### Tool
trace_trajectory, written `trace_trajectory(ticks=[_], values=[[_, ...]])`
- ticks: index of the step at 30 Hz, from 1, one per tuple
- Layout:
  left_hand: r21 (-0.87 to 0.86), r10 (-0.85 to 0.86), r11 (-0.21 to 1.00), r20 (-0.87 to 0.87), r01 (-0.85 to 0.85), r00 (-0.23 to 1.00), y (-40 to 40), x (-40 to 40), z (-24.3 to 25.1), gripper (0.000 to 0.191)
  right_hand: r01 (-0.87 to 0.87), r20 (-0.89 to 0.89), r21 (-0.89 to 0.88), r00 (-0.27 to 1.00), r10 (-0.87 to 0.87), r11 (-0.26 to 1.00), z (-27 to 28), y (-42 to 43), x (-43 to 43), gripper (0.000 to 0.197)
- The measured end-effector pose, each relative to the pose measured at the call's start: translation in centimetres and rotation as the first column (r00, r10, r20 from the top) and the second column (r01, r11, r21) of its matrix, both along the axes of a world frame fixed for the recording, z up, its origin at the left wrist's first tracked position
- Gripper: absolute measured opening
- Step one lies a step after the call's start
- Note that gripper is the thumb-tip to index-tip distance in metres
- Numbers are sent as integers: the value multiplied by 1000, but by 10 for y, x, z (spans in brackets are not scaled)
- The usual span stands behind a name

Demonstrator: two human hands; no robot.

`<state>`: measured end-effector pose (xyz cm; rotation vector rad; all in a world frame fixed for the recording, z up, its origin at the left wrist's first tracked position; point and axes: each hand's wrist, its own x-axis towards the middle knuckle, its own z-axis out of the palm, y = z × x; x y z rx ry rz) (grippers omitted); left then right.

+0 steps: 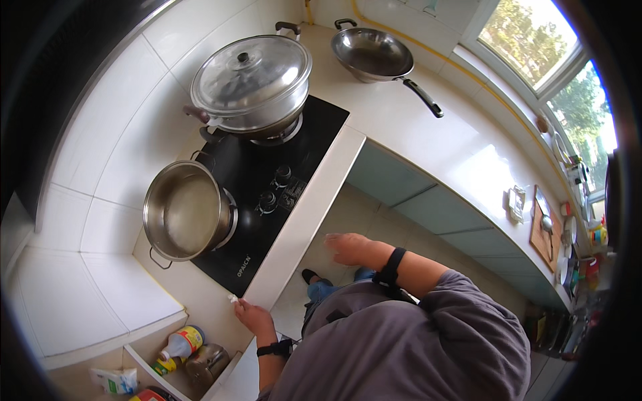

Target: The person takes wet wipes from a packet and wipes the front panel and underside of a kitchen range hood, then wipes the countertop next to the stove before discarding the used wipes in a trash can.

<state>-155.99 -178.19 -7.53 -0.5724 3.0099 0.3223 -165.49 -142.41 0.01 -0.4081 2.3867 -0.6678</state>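
Observation:
My left hand (253,317) pinches a small white piece (232,298) near the front corner of the black glass gas hob (241,270); what the piece is cannot be made out. Held out before my body, my right hand (349,248) is over the floor beside the counter edge, loosely spread with nothing seen in it. On the near burner stands an uncovered stainless steel pot (155,220) with pale, cloudy liquid (189,215) inside. A large lidded metal steamer pot (251,80) occupies the far burner.
A steel wok (373,52) rests on the counter (426,135) in the corner. Farther along lies a wooden cutting board (539,240) with a ladle (546,224). At lower left, an open compartment (134,356) holds bottles (183,343) and a metal jar (206,366).

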Motion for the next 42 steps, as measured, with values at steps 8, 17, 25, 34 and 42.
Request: trace_trajectory(ticks=[8, 17, 25, 34, 42], values=[[-21, -19, 1000, -107, 17, 994, 78, -10, -22, 49, 57, 18, -29, 998, -57, 998, 13, 105, 20, 51], [46, -311, 942, -248, 332, 917, 258, -109, -10, 42, 186, -59, -38, 980, -188, 982, 3, 223, 75, 52], [-31, -420, 905, -220, 424, 880, 290, -137, -7, 42, 257, -31, -12, 966, -257, 966, 0, 247, 91, 52], [-68, -553, 833, -108, 549, 826, 225, -94, -1, 44, 231, -42, -22, 972, -232, 973, -3, 223, 58, 50], [-26, -685, 726, -108, 687, 720, 231, -117, 19, 43, 234, -83, -26, 968, -236, 972, 0, 198, 41, 49]])
